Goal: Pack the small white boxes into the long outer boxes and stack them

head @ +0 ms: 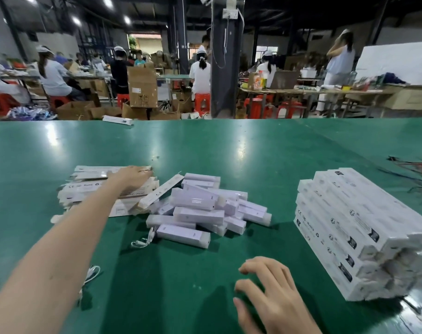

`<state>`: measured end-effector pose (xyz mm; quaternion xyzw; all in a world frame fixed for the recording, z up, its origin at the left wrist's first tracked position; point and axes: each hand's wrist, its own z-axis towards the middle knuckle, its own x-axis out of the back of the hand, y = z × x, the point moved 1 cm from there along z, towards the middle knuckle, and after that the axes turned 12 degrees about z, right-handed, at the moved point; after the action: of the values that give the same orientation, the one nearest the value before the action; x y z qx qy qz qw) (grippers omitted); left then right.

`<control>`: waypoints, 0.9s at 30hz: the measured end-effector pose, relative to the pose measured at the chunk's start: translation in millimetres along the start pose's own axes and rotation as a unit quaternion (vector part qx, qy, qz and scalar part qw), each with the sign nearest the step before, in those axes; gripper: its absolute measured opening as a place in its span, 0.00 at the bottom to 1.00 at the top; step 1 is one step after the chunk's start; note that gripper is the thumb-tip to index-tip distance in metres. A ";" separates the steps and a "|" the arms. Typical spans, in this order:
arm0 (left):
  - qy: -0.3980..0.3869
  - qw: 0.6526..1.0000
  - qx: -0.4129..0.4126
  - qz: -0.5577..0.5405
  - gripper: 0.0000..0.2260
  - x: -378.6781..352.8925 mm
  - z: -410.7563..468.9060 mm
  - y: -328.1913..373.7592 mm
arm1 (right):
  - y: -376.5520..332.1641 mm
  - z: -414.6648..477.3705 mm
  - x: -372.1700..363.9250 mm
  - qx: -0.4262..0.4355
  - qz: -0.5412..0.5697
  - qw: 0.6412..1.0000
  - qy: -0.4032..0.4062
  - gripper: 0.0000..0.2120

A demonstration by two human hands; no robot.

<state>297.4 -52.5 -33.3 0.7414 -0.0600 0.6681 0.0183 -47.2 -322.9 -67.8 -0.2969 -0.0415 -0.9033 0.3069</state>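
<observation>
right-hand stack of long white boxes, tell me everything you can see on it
The stack of long boxes sits on the green table at its right side, several layers high, boxes side by side and parallel, running diagonally away from the camera. They look like white printed cardboard, with black marks and small symbols on the faces. Near ends are slightly uneven. Only the table touches it; the right hand is apart, to its left.

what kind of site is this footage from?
Most likely a factory packing floor: a green worktable holding stacked long outer boxes, capped workers seated at rows of tables, and open cardboard cartons behind.
</observation>
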 end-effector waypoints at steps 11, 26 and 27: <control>0.008 1.000 0.021 0.013 0.32 -15.3 -83.5 -3.5 | -10.6 -3.0 14.5 -0.063 0.034 0.991 -0.114 0.07; 0.092 0.994 0.021 -0.059 0.11 27.8 -173.1 80.8 | -15.1 -1.8 22.8 -0.078 0.050 0.991 -0.096 0.04; 0.110 0.992 0.036 -0.058 0.08 31.4 -176.6 83.2 | -14.8 -1.8 23.3 -0.074 0.048 0.992 -0.087 0.04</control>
<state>116.5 -118.1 12.2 0.6657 0.0101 0.7453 0.0366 -71.5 -323.7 -54.7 -0.3980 0.0132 -0.8586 0.3227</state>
